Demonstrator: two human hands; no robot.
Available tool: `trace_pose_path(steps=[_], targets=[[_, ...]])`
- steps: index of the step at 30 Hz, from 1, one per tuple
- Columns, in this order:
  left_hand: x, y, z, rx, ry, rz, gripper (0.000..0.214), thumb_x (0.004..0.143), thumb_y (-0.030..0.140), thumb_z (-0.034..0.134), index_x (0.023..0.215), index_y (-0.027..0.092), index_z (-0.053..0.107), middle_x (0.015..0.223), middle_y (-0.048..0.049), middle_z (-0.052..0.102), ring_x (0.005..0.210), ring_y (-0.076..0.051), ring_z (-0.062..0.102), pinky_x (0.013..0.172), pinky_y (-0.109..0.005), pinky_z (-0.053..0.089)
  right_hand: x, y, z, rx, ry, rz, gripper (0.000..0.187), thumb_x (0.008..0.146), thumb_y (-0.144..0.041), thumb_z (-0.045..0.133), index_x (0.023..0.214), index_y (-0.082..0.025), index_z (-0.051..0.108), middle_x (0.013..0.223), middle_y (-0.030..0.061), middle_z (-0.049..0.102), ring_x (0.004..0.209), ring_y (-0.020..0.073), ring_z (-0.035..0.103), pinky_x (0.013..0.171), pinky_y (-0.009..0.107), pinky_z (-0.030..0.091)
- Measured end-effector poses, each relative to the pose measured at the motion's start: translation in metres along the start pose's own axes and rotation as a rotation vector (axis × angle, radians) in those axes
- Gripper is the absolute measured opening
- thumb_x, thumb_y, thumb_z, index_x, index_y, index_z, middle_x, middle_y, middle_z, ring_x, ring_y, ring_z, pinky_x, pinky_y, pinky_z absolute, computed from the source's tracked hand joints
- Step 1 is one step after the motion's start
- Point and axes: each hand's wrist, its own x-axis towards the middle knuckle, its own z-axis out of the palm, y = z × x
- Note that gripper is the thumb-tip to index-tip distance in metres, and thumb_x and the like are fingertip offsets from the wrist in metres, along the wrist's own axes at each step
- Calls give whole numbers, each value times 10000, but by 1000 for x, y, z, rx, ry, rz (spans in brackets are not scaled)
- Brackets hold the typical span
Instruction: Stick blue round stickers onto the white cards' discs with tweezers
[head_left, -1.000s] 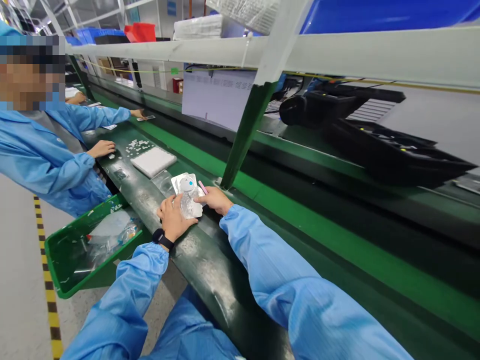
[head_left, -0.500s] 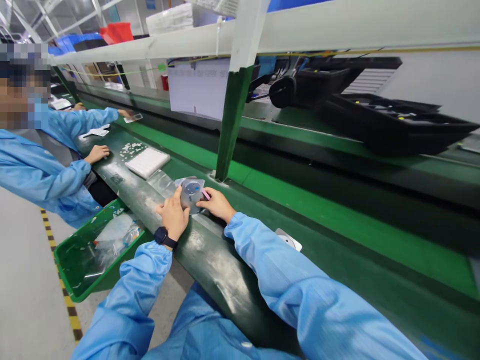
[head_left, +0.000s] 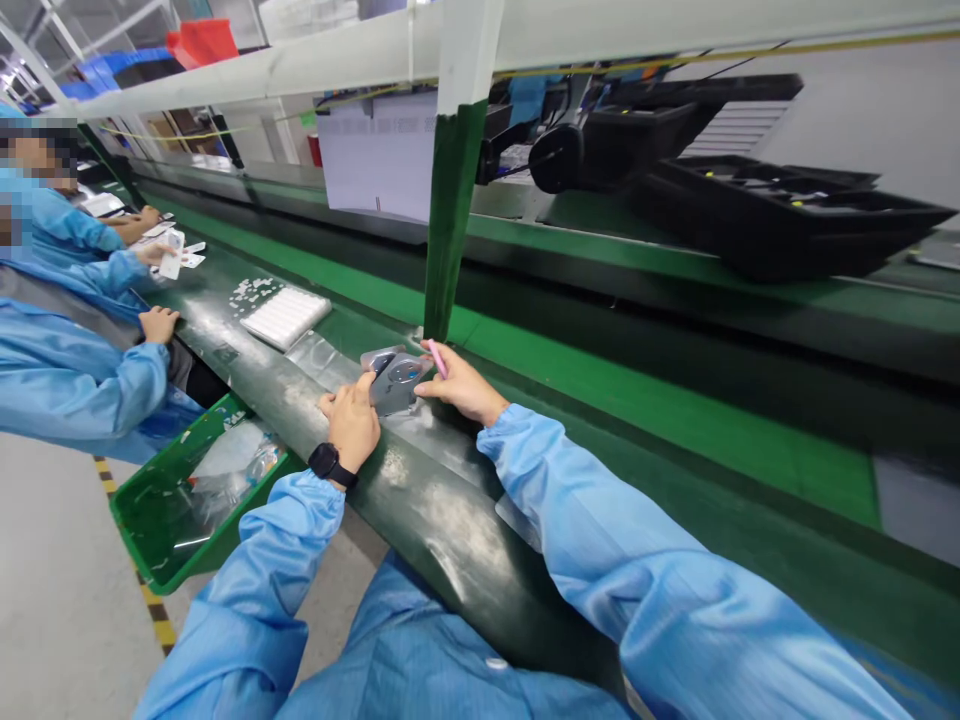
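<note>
1. A clear pack (head_left: 395, 383) is sitting between the hands over the dark worktop (head_left: 442, 560), its long axis running sideways across the bench.
2. The left hand (head_left: 351, 425) is pressing its thumb (head_left: 366, 385) onto the pack's left edge; whether its other fingers are gripping, I can't tell.
3. The right hand (head_left: 457, 388) is reaching the pack's right corner, its fingers (head_left: 442, 372) pinching closed on a pink strip (head_left: 438, 358).

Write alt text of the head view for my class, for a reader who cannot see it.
A left hand and right hand in blue sleeves hold a clear plastic pack at a green workbench; the right also grips a pink stick. A co-worker sits further along, near a white tray.
</note>
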Motion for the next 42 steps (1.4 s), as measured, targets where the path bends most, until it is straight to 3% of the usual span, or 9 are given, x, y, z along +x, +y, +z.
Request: trace_pose_path(steps=[3,7,10,13,18,23,29,34,42], targets=[[2,-1,0,5,-21,-1,556,778,39,469,1322,152,499,1227,-165,669,1098,-302,608,928,-459,358,2,-23,-10,-184,46,-184,954,627,-281,834,1489,-194,436,1376,130,565,850,194,639,768,343,534],[4,-3,2,14,-22,2,574,759,29,472,1321,144,468,1163,-169,680,1067,-305,618,897,-449,373,11,-51,-1,-532,-93,-462,806,651,-159,782,1422,-211,553,1391,106,587,1240,302,569,1052,413,435],[4,-3,2,3,-29,8,586,749,28,476,1323,143,453,1185,-171,674,1072,-303,618,882,-441,383,14,-56,11,-700,-168,-400,687,714,-54,677,1376,-223,601,1318,85,661,1197,275,618,1031,378,444],[2,-2,0,-20,-49,30,575,759,36,479,1320,160,454,1214,-151,675,1096,-295,613,892,-436,377,10,-51,13,-694,-70,-288,512,778,-64,636,1267,-211,664,1227,68,715,1114,255,662,961,342,471],[0,-1,-3,-45,-62,37,617,776,57,497,1379,174,433,1230,-132,676,1119,-293,606,921,-441,359,-8,-28,3,-406,167,-116,246,803,-227,663,1043,-183,700,988,49,760,921,224,691,857,321,492],[-1,1,-4,-63,-92,41,640,799,89,510,1426,175,413,1226,-132,674,1123,-298,595,926,-443,349,-25,-1,-4,-204,249,54,187,769,-276,656,913,-171,711,918,53,761,866,232,693,831,341,504],[0,10,-13,-60,-158,3,612,809,66,500,1408,185,463,1215,-135,675,1130,-320,577,926,-472,347,-42,13,-12,-373,184,43,312,834,-322,635,1095,-175,724,1145,106,744,1009,275,680,916,388,497],[1,20,-15,-101,-202,-19,601,791,26,506,1350,246,538,1187,-101,687,1123,-306,585,906,-453,367,-36,24,-9,-507,71,-105,750,611,-275,790,1330,-173,603,1280,139,675,1154,319,640,1001,437,474],[-1,1,-15,-281,-102,-91,482,785,136,670,1248,246,591,1291,-85,632,1254,-292,517,1048,-469,348,-19,5,12,-597,-127,-10,157,720,-239,651,870,-219,696,830,28,742,799,230,678,749,313,486]])
